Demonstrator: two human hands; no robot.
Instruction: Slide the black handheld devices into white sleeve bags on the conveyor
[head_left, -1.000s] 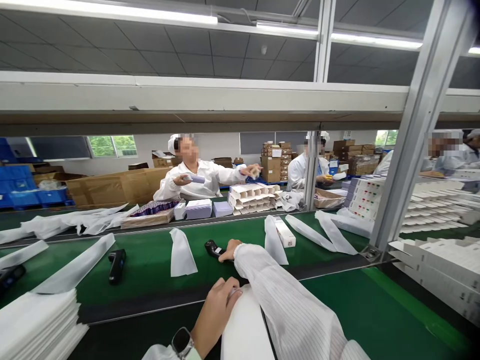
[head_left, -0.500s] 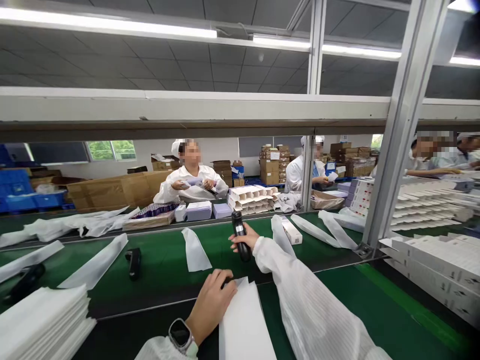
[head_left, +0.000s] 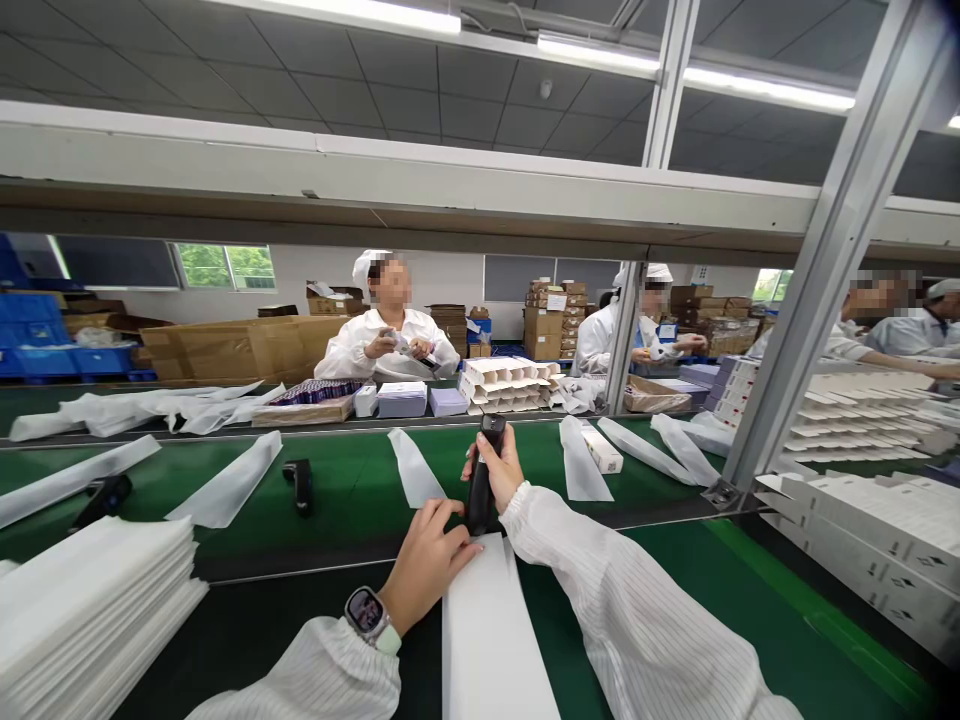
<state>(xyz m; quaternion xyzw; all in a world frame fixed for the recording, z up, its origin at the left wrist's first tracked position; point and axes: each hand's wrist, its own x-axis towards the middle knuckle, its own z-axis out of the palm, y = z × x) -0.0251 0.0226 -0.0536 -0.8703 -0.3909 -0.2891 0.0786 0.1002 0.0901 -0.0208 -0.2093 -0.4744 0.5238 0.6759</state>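
My right hand (head_left: 508,468) is closed around a black handheld device (head_left: 480,500), holding it upright with its rounded head on top. The lower end of the device is at the far edge of a white soft packing sleeve (head_left: 495,640); whether it is inside the sleeve I cannot tell. My left hand (head_left: 426,552) grips the far left corner of that sleeve with bent fingers, close beside the device. The sleeve lies lengthwise in front of me on the near surface.
A stack of white sleeves (head_left: 97,610) is at the left. On the green conveyor belt (head_left: 341,465) lie another black device (head_left: 300,485), loose sleeves (head_left: 585,460) and a white box (head_left: 602,448). A metal post (head_left: 817,260) and flat cartons (head_left: 870,560) stand right. Co-workers sit opposite.
My right hand has brought the black device down and nearer, to the sleeve's far edge beside my left fingers. The camera view has shifted, and things on the belt appear further right.
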